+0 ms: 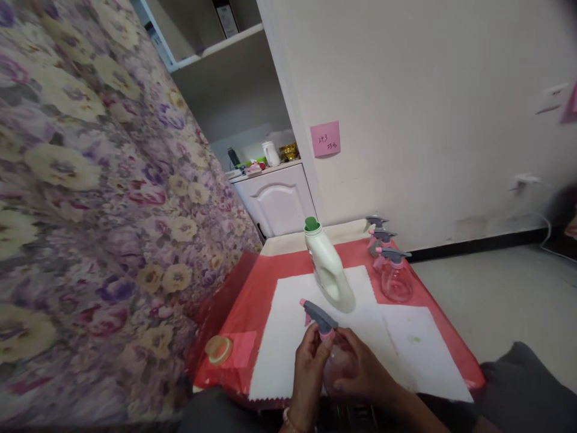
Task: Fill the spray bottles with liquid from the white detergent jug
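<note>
Nearest me, a clear spray bottle [339, 359] with a grey-and-pink trigger head is gripped between my two hands; I cannot tell whether there is liquid in it. My left hand [310, 361] is closed at the pink collar, thumb laid against it, and my right hand [368, 371] curls around the body, fingers bent. Off to the left of the hands, a pale yellow ring-shaped item [222, 359] lies by a pink note [246, 349] on the red-covered surface [256, 279]. To their right, a sheet of paper [433, 355] bears a small green mark. Just beyond the hands, a white jug [322, 255] stands on a white cloth [277, 343], a green piece in its mouth; its walls hide the contents. Past that, rightward, other spray bottles [396, 284] form a row, the nearest see-through.
</note>
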### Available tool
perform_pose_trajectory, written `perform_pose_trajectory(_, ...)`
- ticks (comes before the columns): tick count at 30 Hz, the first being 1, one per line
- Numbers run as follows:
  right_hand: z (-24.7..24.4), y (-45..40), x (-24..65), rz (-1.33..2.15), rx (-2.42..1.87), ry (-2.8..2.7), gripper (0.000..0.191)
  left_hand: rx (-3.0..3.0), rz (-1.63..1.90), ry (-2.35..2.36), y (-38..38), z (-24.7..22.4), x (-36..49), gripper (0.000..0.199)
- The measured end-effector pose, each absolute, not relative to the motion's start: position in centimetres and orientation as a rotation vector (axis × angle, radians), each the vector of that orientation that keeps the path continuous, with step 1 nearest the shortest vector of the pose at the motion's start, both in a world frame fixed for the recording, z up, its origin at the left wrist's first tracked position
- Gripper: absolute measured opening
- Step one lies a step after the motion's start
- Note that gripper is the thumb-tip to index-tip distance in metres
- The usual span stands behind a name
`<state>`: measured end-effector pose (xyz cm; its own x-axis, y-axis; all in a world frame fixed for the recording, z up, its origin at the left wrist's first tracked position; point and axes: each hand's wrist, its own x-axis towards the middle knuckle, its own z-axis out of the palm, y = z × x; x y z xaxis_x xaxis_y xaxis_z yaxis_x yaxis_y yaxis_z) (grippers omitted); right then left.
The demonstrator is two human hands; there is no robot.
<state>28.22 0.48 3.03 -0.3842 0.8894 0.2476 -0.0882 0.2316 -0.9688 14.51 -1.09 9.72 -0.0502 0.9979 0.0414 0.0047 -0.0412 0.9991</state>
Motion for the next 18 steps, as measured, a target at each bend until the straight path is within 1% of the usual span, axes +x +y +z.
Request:
perform_pose_trajectory(6,4.5,0.1,28.3,1.278,-0.77,-1.545,0.081,1.16,1.422,1.261,-0.7,9.5,15.0,0.038)
perform_pose_trajectory(12,5.2,0.1,28.7,1.327,-0.702,-1.516,0.081,1.121,1.338,1.29,-1.3,10.5,14.9,0.05)
perform_pose_trajectory(18,5.7,-0.3,28.8,1.361,-0.684,-1.521,0.084,1.171,1.396,1.295,-0.9,9.9,14.8,0.042)
